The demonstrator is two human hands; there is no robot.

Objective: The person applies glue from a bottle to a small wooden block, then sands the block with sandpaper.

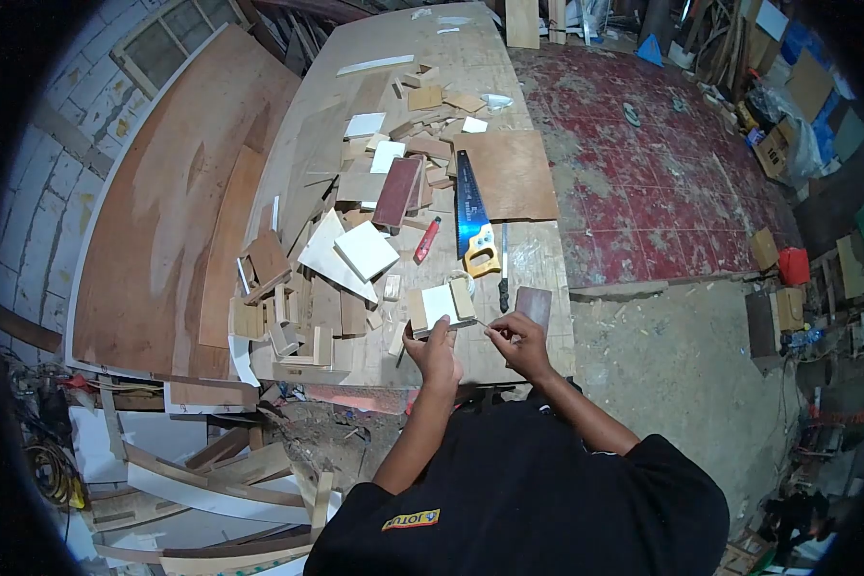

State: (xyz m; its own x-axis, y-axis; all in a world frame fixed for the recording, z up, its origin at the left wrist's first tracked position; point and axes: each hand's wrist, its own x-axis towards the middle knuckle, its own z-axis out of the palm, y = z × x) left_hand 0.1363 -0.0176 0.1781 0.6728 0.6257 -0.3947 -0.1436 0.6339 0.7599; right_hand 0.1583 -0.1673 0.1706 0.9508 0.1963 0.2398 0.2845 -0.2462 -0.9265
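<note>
My left hand (434, 356) is closed on a small wooden block assembly (439, 305) with a white face and pale wood strips, at the near edge of the workbench. Beside its right edge, my right hand (517, 343) pinches something thin and small that I cannot make out. A dark-faced block (533, 305) lies just beyond the right hand. Farther up the bench are a hand saw (472, 216) with a yellow handle, a thin tool with a black handle (504, 293) and a red utility knife (427, 239).
Wood offcuts (425, 98) are scattered over the workbench (374, 29). A square plywood sheet (509, 173) lies by its right edge. Small wooden frames (307, 348) sit at the near left. A large brown board (163, 221) leans on the left.
</note>
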